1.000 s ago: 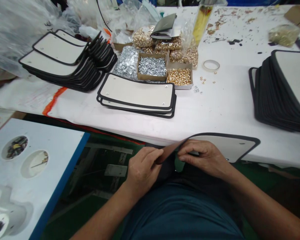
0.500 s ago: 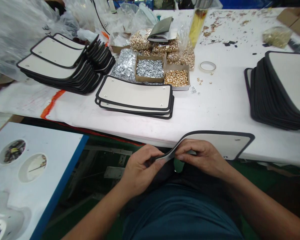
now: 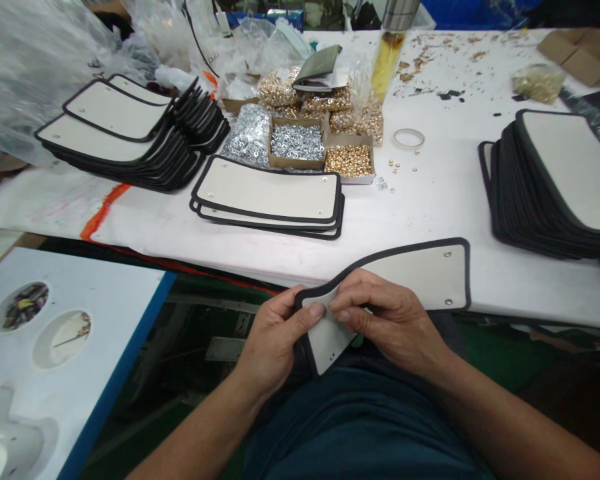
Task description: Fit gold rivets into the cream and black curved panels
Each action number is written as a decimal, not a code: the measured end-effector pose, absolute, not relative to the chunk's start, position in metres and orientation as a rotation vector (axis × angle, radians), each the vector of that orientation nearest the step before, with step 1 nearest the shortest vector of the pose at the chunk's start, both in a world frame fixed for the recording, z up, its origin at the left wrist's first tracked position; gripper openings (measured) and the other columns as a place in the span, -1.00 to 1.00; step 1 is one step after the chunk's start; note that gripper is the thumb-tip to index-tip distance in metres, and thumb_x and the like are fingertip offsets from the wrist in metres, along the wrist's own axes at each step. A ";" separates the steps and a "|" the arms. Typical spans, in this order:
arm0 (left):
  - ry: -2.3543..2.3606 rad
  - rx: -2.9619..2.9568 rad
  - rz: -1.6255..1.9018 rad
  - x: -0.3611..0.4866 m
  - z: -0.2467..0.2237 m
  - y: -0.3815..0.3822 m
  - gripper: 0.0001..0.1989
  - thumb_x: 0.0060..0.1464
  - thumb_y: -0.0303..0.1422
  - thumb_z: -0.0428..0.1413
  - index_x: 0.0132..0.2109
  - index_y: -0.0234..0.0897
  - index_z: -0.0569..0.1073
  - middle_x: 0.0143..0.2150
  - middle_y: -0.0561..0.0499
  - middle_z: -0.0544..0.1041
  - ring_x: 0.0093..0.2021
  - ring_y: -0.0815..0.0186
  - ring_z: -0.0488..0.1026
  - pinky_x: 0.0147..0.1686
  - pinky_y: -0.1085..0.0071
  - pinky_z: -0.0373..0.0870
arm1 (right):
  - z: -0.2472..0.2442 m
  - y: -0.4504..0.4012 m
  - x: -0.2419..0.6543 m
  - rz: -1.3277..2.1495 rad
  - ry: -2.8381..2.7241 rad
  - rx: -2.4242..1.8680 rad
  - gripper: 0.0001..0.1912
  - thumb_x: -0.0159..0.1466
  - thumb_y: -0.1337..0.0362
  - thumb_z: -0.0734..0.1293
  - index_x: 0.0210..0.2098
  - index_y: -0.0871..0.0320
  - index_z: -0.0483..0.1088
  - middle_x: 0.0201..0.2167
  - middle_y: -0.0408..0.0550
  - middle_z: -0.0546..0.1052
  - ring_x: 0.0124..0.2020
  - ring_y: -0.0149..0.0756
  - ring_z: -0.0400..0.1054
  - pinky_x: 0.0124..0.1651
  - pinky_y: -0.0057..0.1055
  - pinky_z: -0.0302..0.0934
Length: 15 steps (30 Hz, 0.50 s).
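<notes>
A pale, flexible panel with a black bound edge [image 3: 415, 275] lies twisted, its right part over the table's front edge. Metal eyelets show at both right corners and near its lower left corner. My left hand [image 3: 277, 337] grips the panel's left end, thumb on the pale face and fingers behind. Close to that thumb, my right hand [image 3: 387, 320] has its fingertips pinched together against the pale face; whatever is between them is hidden. Behind both hands lies a low pile of similar panels with eyelets [image 3: 270, 190].
A taller panel stack [image 3: 575, 173] stands at right, another [image 3: 115, 133] at left. Open boxes hold silver rings [image 3: 296, 141] and gold eyelets [image 3: 349, 161]. A tape roll [image 3: 409, 138] and a bottle of yellow liquid [image 3: 387, 63] stand beyond. A white machine table [image 3: 125, 293] is at lower left.
The panel's left end has turned so its pale face and lower left corner now show. Its right end has swung up and left. My right hand has moved slightly left, nearer my left thumb.
</notes>
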<state>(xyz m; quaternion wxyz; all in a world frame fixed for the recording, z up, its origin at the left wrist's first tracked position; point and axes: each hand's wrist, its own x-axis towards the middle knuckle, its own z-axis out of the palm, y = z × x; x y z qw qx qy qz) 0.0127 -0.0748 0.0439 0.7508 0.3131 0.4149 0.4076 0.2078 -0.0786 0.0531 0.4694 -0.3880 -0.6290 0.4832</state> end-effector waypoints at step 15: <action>0.897 0.864 0.866 0.010 0.045 -0.077 -0.78 0.19 -0.23 0.35 -0.15 -0.31 0.62 -0.29 0.02 0.55 -0.30 0.36 0.44 -0.27 0.46 0.36 | 0.051 -0.078 0.211 1.119 -1.616 -1.043 -0.92 0.39 0.29 0.47 -0.17 -0.03 0.65 -0.30 -0.16 0.49 -0.26 -0.38 0.39 -0.25 -0.44 0.28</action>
